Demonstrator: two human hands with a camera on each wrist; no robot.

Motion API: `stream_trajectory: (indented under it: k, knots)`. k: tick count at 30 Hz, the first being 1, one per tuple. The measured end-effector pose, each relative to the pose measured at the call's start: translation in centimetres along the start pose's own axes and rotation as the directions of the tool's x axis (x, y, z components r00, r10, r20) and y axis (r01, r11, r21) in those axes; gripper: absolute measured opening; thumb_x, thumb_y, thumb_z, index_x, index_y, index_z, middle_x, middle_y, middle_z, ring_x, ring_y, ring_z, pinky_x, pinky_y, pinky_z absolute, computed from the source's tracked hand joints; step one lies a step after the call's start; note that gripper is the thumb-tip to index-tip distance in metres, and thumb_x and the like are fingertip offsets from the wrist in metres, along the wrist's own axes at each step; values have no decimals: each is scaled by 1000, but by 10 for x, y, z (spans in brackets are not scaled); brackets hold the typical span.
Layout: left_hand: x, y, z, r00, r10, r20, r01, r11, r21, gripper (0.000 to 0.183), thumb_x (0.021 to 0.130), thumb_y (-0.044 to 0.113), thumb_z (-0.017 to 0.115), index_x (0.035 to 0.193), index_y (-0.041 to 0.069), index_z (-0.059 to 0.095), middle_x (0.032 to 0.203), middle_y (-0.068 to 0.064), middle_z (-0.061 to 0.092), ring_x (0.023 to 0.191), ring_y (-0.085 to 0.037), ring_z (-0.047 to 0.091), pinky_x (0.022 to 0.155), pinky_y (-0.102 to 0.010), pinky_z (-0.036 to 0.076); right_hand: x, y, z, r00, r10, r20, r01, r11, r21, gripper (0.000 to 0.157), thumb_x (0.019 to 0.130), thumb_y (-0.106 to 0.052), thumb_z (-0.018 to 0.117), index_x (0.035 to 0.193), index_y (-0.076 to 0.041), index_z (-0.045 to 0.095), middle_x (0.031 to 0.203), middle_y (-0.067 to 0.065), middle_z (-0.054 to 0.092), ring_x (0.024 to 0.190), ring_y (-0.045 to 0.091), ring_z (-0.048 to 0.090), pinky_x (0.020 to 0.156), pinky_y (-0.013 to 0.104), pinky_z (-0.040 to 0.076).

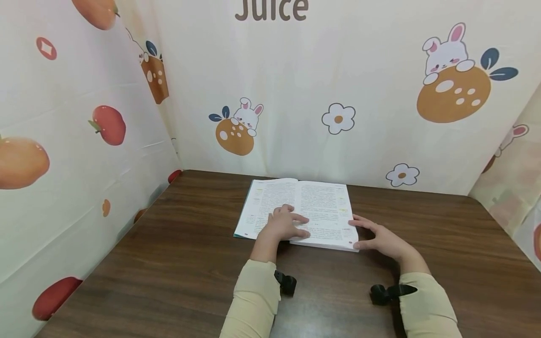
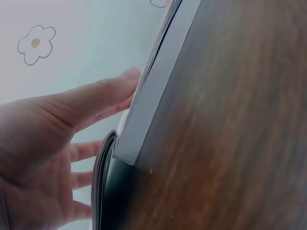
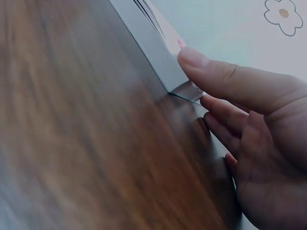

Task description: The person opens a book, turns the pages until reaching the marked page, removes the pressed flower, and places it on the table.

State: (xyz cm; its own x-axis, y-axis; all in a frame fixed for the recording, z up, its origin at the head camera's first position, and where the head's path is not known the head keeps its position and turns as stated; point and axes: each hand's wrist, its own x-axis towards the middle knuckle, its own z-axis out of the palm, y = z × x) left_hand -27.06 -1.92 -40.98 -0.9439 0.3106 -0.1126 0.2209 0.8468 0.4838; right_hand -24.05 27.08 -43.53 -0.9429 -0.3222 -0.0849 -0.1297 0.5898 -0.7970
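Observation:
An open book (image 1: 323, 206) with printed pages lies on the brown table, a few yellow marks in its margins. My left hand (image 1: 281, 225) rests across the lower middle of the spread, fingers apart and thumb reaching onto the right page. In the left wrist view, its thumb (image 2: 108, 93) touches the page edge above the thick page block (image 2: 153, 91). At the lower right corner is my right hand (image 1: 384, 240), its thumb and fingertips touching the book's edge. The right wrist view shows that thumb (image 3: 216, 72) on the corner, the fingers beside the edge.
Brown wooden table (image 1: 177, 267) surrounds the book. Behind it hangs a pale curtain (image 1: 291, 94) printed with rabbits, fruit and flowers, which continues along the left side. A black wrist camera (image 1: 287, 284) sits on the left sleeve, another camera (image 1: 380, 295) on the right.

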Motion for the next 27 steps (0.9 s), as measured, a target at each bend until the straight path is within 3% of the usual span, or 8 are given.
stream_trajectory:
  k: [14, 27]
  knots:
    - [-1, 4, 0, 1000, -28, -10, 28, 999, -25, 47, 70, 51, 75, 113, 33, 67, 141, -6, 34, 130, -29, 24, 107, -52, 12, 3, -4, 4, 994, 38, -103, -41, 999, -24, 58, 81, -41, 69, 127, -9, 54, 146, 17, 30, 132, 42, 19, 99, 64, 16]
    - [1, 5, -1, 1000, -4, -29, 4, 1000, 8, 42, 79, 56, 63, 114, 32, 67, 139, -7, 37, 130, -30, 25, 106, -56, 12, 7, -9, 8, 979, 96, -181, -103, 994, -32, 61, 85, -52, 58, 123, -4, 55, 142, 18, 36, 131, 43, 24, 98, 63, 21]
